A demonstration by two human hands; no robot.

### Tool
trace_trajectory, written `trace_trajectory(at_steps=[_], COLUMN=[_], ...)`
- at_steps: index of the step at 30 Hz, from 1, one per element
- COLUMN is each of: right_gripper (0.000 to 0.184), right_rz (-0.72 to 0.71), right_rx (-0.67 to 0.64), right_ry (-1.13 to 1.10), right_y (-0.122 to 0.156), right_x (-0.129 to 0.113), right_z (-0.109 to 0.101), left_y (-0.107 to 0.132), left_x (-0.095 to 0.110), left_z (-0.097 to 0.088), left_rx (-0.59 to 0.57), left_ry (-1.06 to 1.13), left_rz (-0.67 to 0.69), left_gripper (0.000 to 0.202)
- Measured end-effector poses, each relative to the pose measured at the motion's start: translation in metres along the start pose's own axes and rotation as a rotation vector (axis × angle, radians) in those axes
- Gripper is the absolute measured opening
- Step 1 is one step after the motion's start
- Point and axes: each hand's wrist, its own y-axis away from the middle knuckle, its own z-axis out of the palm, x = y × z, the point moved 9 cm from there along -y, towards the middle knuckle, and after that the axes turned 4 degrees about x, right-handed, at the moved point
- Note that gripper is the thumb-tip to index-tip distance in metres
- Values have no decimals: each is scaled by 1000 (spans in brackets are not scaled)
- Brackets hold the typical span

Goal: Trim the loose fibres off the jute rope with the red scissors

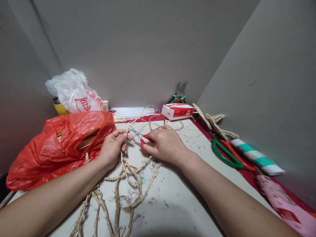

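Note:
My left hand pinches a thin braided straw rope between thumb and fingers. From that grip the rope arches up and over to the right. In my right hand is a small pair of scissors with red handles, its blades parted and pointing left. The blade tips are close to the rope beside my left fingertips; whether they touch it I cannot tell. More braided rope hangs below my left hand and lies in loose loops across the white tabletop.
A red plastic bag bulges at left, a white bag behind it. Clear sticks, a tissue pack and pruning shears line the back wall. Along the right edge are green-handled scissors, a striped roll and straw braid.

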Motion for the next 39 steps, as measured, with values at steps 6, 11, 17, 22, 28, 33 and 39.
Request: trace_trajectory(at_steps=[6, 11, 17, 22, 28, 33, 39], right_gripper=[34, 32, 32, 32, 33, 32, 33], right_rz=[-32, -41, -6, 99, 114, 97, 39], right_rx=[-16, -74, -67, 9, 24, 6, -65], right_ry=[21, 25, -6, -44, -108, -181, -222], right_y=[0, -1, -1, -1, -1, 2, 3], right_x=[-4, -4, 3, 14, 17, 18, 13], right_z=[2, 5, 7, 4, 5, 5, 7], left_y=[0, 1, 2, 0, -1, -4, -3], left_x=[-9, -13, -15, -14, -8, -9, -13], left_z=[7, 12, 14, 11, 5, 3, 10], left_rx=[-83, -140, -177, -154, -84, -58, -144], left_ry=[168, 206, 226, 227, 141, 155, 269], left_rz=[-204, -269, -300, -275, -168, -170, -310], left_gripper=[20, 15, 17, 21, 23, 17, 22])
